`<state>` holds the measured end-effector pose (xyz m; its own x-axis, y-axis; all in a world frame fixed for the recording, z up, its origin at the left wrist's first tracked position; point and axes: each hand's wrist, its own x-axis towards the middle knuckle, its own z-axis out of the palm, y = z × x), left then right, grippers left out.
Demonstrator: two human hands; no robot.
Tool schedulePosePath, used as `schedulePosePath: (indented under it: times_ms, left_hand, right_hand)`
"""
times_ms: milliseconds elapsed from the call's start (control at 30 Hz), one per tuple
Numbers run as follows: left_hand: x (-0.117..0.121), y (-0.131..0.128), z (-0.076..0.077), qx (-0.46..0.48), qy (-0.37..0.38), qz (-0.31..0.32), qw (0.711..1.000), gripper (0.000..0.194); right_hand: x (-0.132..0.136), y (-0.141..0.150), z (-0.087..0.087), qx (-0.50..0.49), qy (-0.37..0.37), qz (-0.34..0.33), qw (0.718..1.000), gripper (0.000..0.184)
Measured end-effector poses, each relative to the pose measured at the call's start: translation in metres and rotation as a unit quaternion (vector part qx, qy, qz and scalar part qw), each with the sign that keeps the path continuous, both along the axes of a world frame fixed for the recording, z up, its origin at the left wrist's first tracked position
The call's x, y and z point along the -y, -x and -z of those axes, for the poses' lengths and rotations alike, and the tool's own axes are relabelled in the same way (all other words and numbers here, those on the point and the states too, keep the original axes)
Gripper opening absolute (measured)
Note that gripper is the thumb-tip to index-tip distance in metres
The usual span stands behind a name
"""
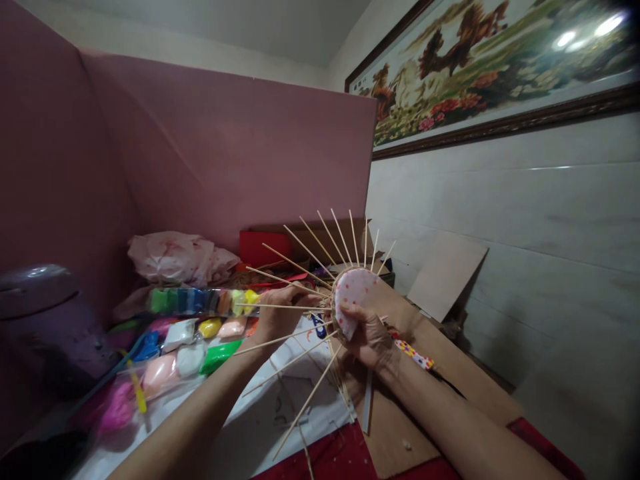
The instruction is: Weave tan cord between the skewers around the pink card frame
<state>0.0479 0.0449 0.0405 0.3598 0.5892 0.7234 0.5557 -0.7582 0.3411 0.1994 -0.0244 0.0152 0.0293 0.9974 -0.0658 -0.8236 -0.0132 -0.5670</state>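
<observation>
A round disc (357,293) covered in white cloth with red dots is held up in front of me, tilted. Several thin wooden sticks (307,247) fan out from its edge like spokes. My right hand (370,337) grips the disc at its lower side, thumb across the dotted cloth. At the disc's left edge is my left hand (285,310), reaching in behind some sticks with its fingers bent together close to the rim. Whatever those fingertips pinch is too small to make out. A thin tan strand (303,440) trails below onto the table.
Bags of coloured clay (190,357) and a strip of colour packs (200,301) lie left. A brown cardboard sheet (400,427) and white paper (250,433) cover parts of the red cloth (330,460). Behind are a dotted plastic bag (180,257) and a leaning board (445,273).
</observation>
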Motion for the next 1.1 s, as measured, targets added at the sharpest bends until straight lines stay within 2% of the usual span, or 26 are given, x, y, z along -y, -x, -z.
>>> schedulePosePath:
  times_ms: [233,467,633,767,867,1000,1100]
  left_hand:
    - [-0.022,0.027,-0.010,0.039,-0.055,-0.070,0.995,0.019]
    - [-0.030,0.052,-0.027,0.041,-0.146,-0.025,0.988,0.018]
    - [-0.028,0.058,-0.033,0.050,-0.160,-0.043,0.985,0.015]
    - [-0.030,0.061,-0.037,0.108,-0.141,-0.065,0.982,0.015]
    - [-0.034,0.064,-0.039,0.168,-0.113,-0.057,0.978,0.014]
    - [-0.046,0.066,-0.032,0.215,0.015,-0.003,0.977,0.014]
    - [-0.054,0.063,-0.019,0.183,0.095,0.000,0.979,0.017]
  right_hand:
    - [-0.005,-0.004,0.002,-0.013,-0.011,0.038,0.999,0.017]
    - [-0.005,-0.004,0.001,-0.017,-0.002,0.068,0.998,0.017]
    - [-0.008,-0.007,0.002,-0.011,0.019,0.072,0.997,0.016]
    - [-0.012,-0.008,0.006,-0.009,0.018,0.082,0.996,0.016]
    - [-0.011,-0.007,0.006,-0.002,0.018,0.075,0.997,0.018]
    - [-0.007,-0.008,0.006,0.006,-0.004,0.026,1.000,0.020]
    - [-0.003,-0.008,0.005,0.021,-0.026,-0.028,0.999,0.019]
